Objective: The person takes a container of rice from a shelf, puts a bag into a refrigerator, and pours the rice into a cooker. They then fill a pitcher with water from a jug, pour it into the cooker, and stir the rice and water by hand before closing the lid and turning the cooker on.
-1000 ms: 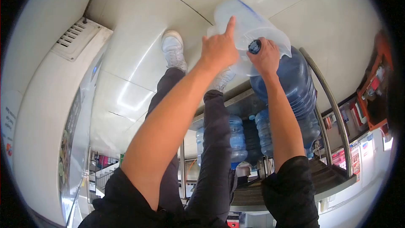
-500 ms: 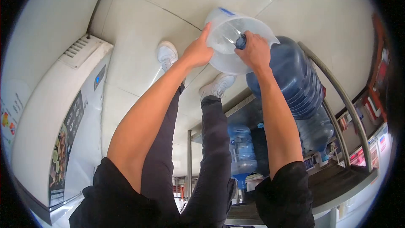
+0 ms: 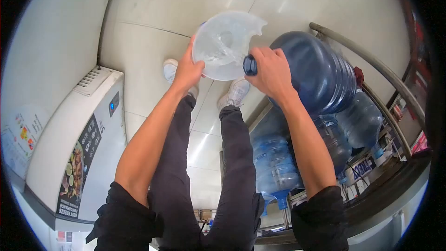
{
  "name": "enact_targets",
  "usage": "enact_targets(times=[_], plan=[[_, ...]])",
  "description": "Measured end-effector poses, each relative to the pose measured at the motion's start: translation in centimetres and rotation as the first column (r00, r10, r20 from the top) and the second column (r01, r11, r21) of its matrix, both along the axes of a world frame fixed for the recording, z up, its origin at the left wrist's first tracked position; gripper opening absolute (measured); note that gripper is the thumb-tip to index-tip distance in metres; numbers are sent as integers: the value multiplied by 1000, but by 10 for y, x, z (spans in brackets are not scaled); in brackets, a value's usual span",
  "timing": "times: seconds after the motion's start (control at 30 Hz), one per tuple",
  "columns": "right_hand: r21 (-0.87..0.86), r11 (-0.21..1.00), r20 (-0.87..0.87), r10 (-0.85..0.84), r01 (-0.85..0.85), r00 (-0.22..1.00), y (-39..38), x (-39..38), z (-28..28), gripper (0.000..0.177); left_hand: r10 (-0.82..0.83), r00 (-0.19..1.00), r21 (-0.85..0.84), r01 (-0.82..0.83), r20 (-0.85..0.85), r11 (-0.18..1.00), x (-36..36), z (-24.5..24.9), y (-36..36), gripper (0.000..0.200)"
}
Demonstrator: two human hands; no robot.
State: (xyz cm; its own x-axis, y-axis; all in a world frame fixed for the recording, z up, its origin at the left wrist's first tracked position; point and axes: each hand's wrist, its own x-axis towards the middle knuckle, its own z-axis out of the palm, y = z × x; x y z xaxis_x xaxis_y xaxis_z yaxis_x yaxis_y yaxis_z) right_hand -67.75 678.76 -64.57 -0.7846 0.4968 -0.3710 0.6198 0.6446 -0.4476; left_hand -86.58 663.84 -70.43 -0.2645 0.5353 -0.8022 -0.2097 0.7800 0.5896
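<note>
My left hand (image 3: 187, 69) grips the near left rim of a translucent plastic jug (image 3: 241, 22), which is tilted so its opening faces me and its spout points right. My right hand (image 3: 273, 73) is wrapped round the neck of a large dark-blue water bottle (image 3: 316, 72) lying on its side. The bottle's mouth (image 3: 250, 65) points left at the jug, and clear water (image 3: 226, 49) runs from it into the jug. The lower fingers of my right hand are hidden.
The bottle rests by a metal cart rail (image 3: 367, 60) on my right. Several other water bottles, among them a light-blue one (image 3: 274, 162), hang neck down in the rack below. A white freezer (image 3: 104, 148) stands at my left. My shoes (image 3: 236, 92) are on the tiled floor.
The jug has moved left and turned more toward me. The bottle's mouth has shifted left and down, out from inside the jug to its right rim. My view has shifted slightly.
</note>
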Motion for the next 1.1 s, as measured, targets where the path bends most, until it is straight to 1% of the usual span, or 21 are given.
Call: enact_targets(times=[0.03,0.07,0.13,0.23,0.27,0.37,0.43,0.47,0.5,0.57,0.67,0.77,0.8,0.83,0.9,0.97,1.0,1.07,1.1], plan=[[6,1000,-44,-22,22,999,-2,10,11,42,-9,1000,-27,9,-12,1000,3,12,2,82],[-3,999,-40,-43,43,998,-1,19,25,42,-22,999,-49,20,-26,999,6,24,5,82],[-22,996,-38,-85,84,996,2,35,57,44,15,1000,-62,-15,6,998,17,49,7,82],[-9,984,-138,-176,177,975,5,73,94,46,69,997,-69,-67,27,995,35,87,12,80],[-33,974,-121,-227,224,966,4,87,109,45,73,996,-77,-69,50,995,41,103,15,79],[24,916,-211,-388,401,897,2,137,147,44,101,991,-93,-93,89,991,60,144,24,73],[61,785,-288,-578,617,764,-1,173,166,43,109,988,-72,-101,112,992,72,166,28,68],[76,674,-344,-674,735,653,-3,190,171,43,105,988,-64,-99,112,993,78,179,30,70],[43,576,-419,-731,816,538,-3,208,175,42,102,989,-55,-96,110,994,84,193,34,73],[61,597,-428,-708,800,562,-10,217,182,43,105,988,-29,-102,118,994,94,220,40,78],[31,457,-487,-770,889,413,-24,213,181,41,113,984,14,-116,139,993,98,257,44,83],[43,248,-593,-774,968,225,-35,213,182,39,109,984,42,-116,138,992,95,288,42,85],[135,134,-612,-768,982,189,-35,230,182,36,117,985,49,-124,127,991,92,298,38,85],[112,-82,-587,-810,990,-1,-31,245,189,32,127,985,52,-134,118,990,89,308,32,85],[66,-243,-624,-767,968,-150,-33,300,182,35,155,986,33,-158,65,987,82,328,22,85],[-100,-439,-623,-672,893,-400,-49,351,161,43,162,986,48,-163,34,985,75,344,17,85],[-186,-523,-596,-613,831,-519,-56,360,156,47,163,986,57,-164,21,985,71,351,10,84],[10,-626,-551,-654,779,-518,-58,331,172,53,153,988,44,-154,9,987,59,363,-8,84],[110,-658,-526,-674,745,-518,-56,319,180,56,158,987,40,-157,-12,987,53,368,-20,84]])
